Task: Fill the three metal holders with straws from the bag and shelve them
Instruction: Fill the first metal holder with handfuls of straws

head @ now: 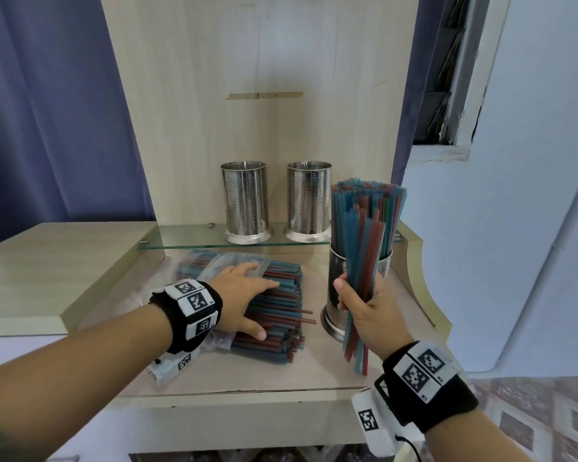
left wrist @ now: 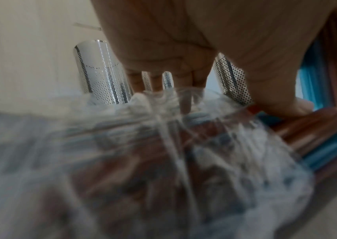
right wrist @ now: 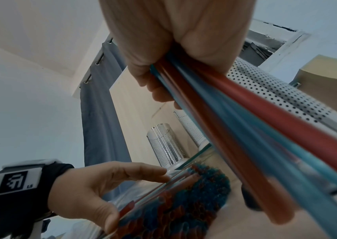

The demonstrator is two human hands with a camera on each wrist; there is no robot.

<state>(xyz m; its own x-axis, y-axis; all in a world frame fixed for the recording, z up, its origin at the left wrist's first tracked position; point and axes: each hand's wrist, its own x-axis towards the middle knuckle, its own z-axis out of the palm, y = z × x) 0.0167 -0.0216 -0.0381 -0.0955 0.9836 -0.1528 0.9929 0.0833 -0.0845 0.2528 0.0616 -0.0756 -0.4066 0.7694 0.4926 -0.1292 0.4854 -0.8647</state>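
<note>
The right hand (head: 367, 315) has its fingers (right wrist: 159, 92) clamped around a small bunch of red and blue straws (head: 361, 288), held in front of the straw-filled metal holder (head: 339, 295) standing on the worktop (head: 247, 375). The left hand (head: 244, 295) lies with fingers spread and straight on the clear bag of straws (head: 274, 301) beside it. Two empty perforated holders (head: 245, 201) (head: 309, 201) stand on the glass shelf (head: 187, 240) behind.

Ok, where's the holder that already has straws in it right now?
In the head view, the filled holder stands right of centre on the wooden counter, below the glass shelf, partly behind the right hand.
</note>
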